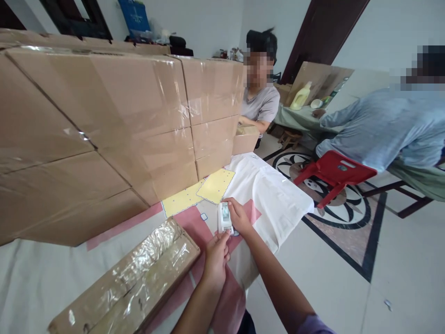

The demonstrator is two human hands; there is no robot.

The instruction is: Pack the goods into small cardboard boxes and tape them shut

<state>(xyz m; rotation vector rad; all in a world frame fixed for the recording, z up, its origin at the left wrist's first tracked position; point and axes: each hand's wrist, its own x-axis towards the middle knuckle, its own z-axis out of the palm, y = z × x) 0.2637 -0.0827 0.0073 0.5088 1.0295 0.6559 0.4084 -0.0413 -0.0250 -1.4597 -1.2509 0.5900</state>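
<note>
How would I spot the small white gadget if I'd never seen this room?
Start at the tall wall of taped cardboard boxes, then look at the cloth-covered table beside it. Toward you, the person's left hand and right hand meet at the small white gadget. Its pale greenish window sets it apart from the flat yellow patches just beyond.

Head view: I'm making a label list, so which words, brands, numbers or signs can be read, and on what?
No text can be read with certainty.
Blue container: pale print, too blurred.
Small white device: any markings are too small.
Red chair: a sticker, too small.
Long carton: dark marks, not legible.
</note>
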